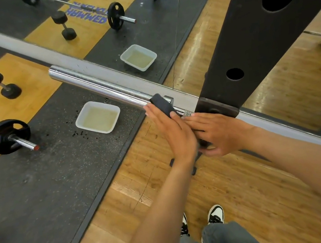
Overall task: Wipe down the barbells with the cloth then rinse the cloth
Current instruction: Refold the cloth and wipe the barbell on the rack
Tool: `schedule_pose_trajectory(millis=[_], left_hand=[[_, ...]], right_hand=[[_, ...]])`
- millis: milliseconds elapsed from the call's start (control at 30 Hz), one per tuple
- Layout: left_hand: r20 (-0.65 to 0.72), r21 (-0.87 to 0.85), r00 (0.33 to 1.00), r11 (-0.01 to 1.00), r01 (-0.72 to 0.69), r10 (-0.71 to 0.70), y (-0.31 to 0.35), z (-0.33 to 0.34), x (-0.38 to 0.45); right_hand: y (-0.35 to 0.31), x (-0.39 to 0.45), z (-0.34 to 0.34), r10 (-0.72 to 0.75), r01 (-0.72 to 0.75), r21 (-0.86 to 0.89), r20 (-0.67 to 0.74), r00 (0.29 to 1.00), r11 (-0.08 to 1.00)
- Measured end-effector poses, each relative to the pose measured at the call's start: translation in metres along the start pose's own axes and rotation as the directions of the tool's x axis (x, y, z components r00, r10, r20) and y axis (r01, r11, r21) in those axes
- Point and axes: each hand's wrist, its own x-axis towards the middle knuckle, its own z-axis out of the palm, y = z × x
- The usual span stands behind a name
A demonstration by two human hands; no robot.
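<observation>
Left hand [172,129] lay flat, fingers straight, pressing the cloth [162,105] onto the bar [100,86] to wipe; right hand [217,131] seemingly gripped something dark, steadying.

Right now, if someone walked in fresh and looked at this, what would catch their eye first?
Most likely the shiny chrome barbell sleeve running across the middle, with the left hand pressing a dark cloth against it while the right hand rests just beside it near the rack. Next, the white tub of cloudy water on the black floor mat below the bar, repeated in the wall mirror behind.
</observation>
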Motion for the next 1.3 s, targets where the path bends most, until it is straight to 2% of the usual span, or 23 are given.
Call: schedule_pose_trajectory(millis=[67,100,167,200,267,433,467,533,600,767,833,900,1100,1167,1300], left_hand=[[0.017,-0.12,0.977,0.969,0.214,-0.214,0.014,-0.001,0.002],[0.023,-0.207,0.94,0.918,0.338,-0.341,0.018,0.0,0.006],[0.072,-0.376,0.816,0.742,0.555,-0.573,0.028,-0.003,0.019],[0.112,-0.502,0.748,0.612,0.611,-0.655,0.032,-0.006,0.024],[0.205,-0.688,0.653,0.367,0.626,-0.729,0.038,-0.013,0.034],[0.416,-0.725,0.528,0.081,0.685,-0.741,0.038,-0.035,0.063],[0.469,-0.727,0.539,0.041,0.686,-0.7,0.032,-0.035,0.065],[0.515,-0.752,0.639,0.057,0.657,-0.571,0.014,-0.029,0.061],[0.509,-0.777,0.712,0.097,0.622,-0.484,0.001,-0.02,0.057],[0.555,-0.794,0.787,0.113,0.598,-0.269,-0.017,-0.023,0.05],[0.58,-0.776,0.773,0.118,0.62,-0.257,-0.027,-0.031,0.04],[0.593,-0.776,0.748,0.039,0.63,-0.298,-0.031,-0.035,0.04],[0.573,-0.776,0.638,-0.088,0.625,-0.514,-0.034,-0.004,0.063],[0.597,-0.77,0.652,-0.105,0.629,-0.468,-0.037,-0.009,0.065],[0.589,-0.782,0.692,-0.078,0.619,-0.417,-0.048,-0.03,0.05]], right_hand=[[0.002,0.001,0.001,0.012,-0.012,0.012,0.018,1.0,1.0],[0.002,0.0,0.001,0.019,-0.019,0.005,0.023,1.0,1.0],[0.001,0.001,0.001,0.022,-0.021,-0.018,0.032,0.999,1.0],[0.0,0.001,0.001,0.016,-0.015,-0.024,0.033,0.999,1.0],[-0.001,0.0,0.001,0.004,-0.004,-0.021,0.026,1.0,1.0],[-0.002,0.0,-0.004,0.0,0.0,-0.001,0.013,1.0,1.0],[-0.002,0.0,-0.005,0.0,0.0,0.007,0.003,1.0,1.0],[-0.003,0.0,-0.006,-0.006,0.006,0.025,-0.016,1.0,1.0],[-0.002,0.001,-0.006,-0.006,0.007,0.034,-0.031,1.0,0.999],[-0.004,0.001,-0.009,-0.009,0.01,0.013,-0.036,0.999,1.0],[-0.005,0.001,-0.008,-0.006,0.007,0.016,-0.024,1.0,1.0],[-0.004,0.001,-0.006,-0.006,0.007,0.014,-0.027,1.0,1.0],[-0.004,0.001,-0.007,-0.022,0.023,0.022,-0.062,0.998,0.999],[-0.003,0.002,-0.007,-0.02,0.02,0.004,-0.044,0.999,1.0],[-0.002,0.001,-0.008,-0.032,0.032,0.008,-0.056,0.998,0.999]])
